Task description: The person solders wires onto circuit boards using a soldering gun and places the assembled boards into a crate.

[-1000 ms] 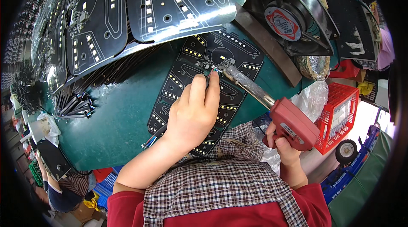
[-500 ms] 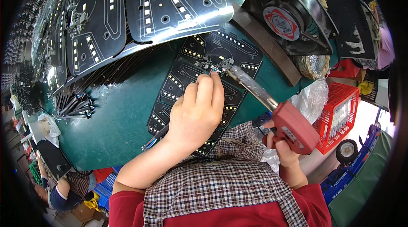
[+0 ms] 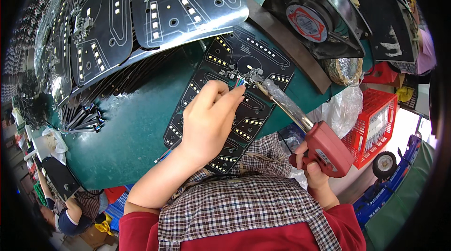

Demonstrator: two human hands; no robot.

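On the table in front of me lies a black circuit board (image 3: pixel 272 66) with rows of small LEDs and a cluster of components near its upper middle. My left hand (image 3: pixel 206 121) is over the board, fingertips pinched on thin coloured wires (image 3: pixel 240 82) beside that cluster. Coloured wire ends (image 3: pixel 162 158) also stick out left of my forearm. In my right hand (image 3: pixel 314 171) is a red soldering gun (image 3: pixel 328 150), gripped by its handle. Its long metal barrel slants up and left, the tip close to the components and wires; whether it touches them I cannot tell.
A stack of similar LED boards (image 3: pixel 188 25) rises at the upper left, beside a bundle of black cables (image 3: pixel 85 118). A black fan (image 3: pixel 324 13) and a dark bar (image 3: pixel 291 46) stand at the upper right. Beyond the table's right edge is a red crate (image 3: pixel 371 129).
My left hand has drawn slightly down and left, and its fingers have shifted, showing more of the coloured wires. The soldering gun sits a little lower and further right; the board appears slightly turned.
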